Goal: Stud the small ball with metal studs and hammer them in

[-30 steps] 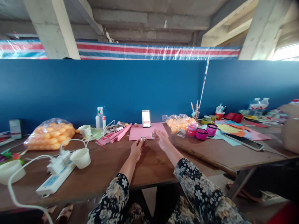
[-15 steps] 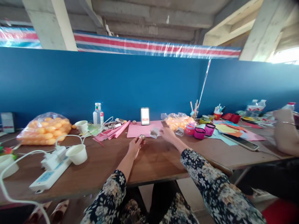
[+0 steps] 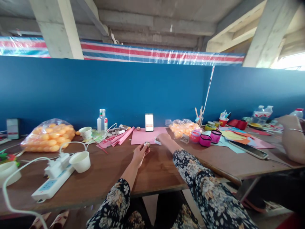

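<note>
Worktop (image 3: 107, 173): one brown board is seen, crowded along its far side. Its near edge lies under both forearms, so anything dropped there could be lost over it.
Bags of orange balls: two are counted, the left bag (image 3: 47, 135) at the far left and the right bag (image 3: 183, 126) just beyond the right hand (image 3: 164, 138). The right bag could be knocked and spilled by a careless sleeve.
Power strip (image 3: 51, 184): one, with plugs fitted and a white cable (image 3: 14, 171) looping off it. If the cable were snagged, the near cup (image 3: 81, 161) beside it could be tipped.
Pink sheet (image 3: 145, 136): one, lying flat, with the right hand at its near right corner.
Cups: two white paper ones are counted, the near cup and the far cup (image 3: 85, 132) behind it.
Bottle (image 3: 102, 121): one, upright by the blue wall.
Phones: two, an upright phone (image 3: 149, 122) propped behind the pink sheet and a flat phone (image 3: 247, 149) well to the right. The propped one could be toppled by a jolt.
Left hand (image 3: 139, 154): closed at the fingertips, with the shiny ball (image 3: 147, 144) pinched there.
Right hand: laid palm down over a white packet (image 3: 157, 141). Whether the packet is gripped cannot be told.
White packet: one, at the pink sheet's near edge.
Shiny ball: one, held just above the worktop between the two hands, near the pink sheet. Being small and round, it could slip from the pinch and roll away.
</note>
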The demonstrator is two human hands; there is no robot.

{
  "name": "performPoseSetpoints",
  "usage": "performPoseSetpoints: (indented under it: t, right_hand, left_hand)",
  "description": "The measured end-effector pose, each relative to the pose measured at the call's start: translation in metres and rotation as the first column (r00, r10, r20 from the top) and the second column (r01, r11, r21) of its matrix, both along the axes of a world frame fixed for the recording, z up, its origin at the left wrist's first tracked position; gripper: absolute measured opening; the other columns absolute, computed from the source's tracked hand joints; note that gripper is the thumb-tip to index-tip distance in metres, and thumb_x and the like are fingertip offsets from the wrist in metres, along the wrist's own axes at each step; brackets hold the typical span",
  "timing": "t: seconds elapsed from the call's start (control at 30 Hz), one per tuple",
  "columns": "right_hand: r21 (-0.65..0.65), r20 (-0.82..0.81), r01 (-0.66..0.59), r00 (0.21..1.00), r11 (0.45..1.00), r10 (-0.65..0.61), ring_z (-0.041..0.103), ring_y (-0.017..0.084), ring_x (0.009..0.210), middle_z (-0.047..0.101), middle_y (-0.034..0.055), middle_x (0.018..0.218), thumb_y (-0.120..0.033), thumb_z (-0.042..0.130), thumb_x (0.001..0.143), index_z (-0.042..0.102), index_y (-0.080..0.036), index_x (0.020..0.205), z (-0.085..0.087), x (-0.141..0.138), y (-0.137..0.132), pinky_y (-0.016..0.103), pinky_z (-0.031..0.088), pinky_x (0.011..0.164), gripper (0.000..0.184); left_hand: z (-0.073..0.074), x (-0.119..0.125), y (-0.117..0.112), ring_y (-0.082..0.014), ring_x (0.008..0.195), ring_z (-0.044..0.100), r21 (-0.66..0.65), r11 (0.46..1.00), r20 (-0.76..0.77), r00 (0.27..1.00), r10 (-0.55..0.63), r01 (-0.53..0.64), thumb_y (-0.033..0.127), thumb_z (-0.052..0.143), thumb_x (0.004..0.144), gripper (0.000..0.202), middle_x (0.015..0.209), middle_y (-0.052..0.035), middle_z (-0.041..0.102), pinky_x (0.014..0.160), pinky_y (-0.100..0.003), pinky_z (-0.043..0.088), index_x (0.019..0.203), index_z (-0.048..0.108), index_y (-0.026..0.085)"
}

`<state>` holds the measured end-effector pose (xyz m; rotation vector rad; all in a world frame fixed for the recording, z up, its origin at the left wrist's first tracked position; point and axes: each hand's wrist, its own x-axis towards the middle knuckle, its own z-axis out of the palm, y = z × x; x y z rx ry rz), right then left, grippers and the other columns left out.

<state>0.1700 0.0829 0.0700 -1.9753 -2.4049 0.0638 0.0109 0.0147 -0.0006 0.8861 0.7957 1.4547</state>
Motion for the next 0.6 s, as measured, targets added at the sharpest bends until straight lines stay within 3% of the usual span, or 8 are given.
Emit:
performPoseSetpoints:
  t: [0.3, 0.6]
  right_hand:
    - [-0.019, 0.081, -0.040, 0.996, 0.999, 0.041, 0.061, 0.024, 0.080, 0.066, 0.0182, 0.081, -0.021, 0.056, 0.065, 0.066, -0.005, 0.090, 0.004, -0.013, -0.004, 0.026, 0.040, 0.067, 0.031]
    - [-0.011, 0.108, -0.077, 0.991, 0.997, 0.078, 0.061, 0.021, 0.081, 0.066, 0.0151, 0.086, -0.019, 0.054, 0.066, 0.064, -0.009, 0.094, 0.005, -0.016, -0.012, 0.024, 0.040, 0.065, 0.031]
  left_hand:
    - [0.002, 0.000, -0.002, -0.0089, 0.064, 0.058, -0.003, 1.000, 0.001, 1.000, -0.002, 0.002, 0.030, 0.069, 0.062, 0.032, 0.082, -0.0066, 0.063, 0.065, -0.024, 0.049, 0.088, 0.063, 0.012]
    - [-0.002, 0.000, 0.002, -0.0093, 0.065, 0.058, -0.003, 1.000, 0.006, 1.000, 0.003, -0.003, 0.028, 0.069, 0.061, 0.032, 0.080, -0.0058, 0.063, 0.066, -0.025, 0.049, 0.089, 0.063, 0.013]
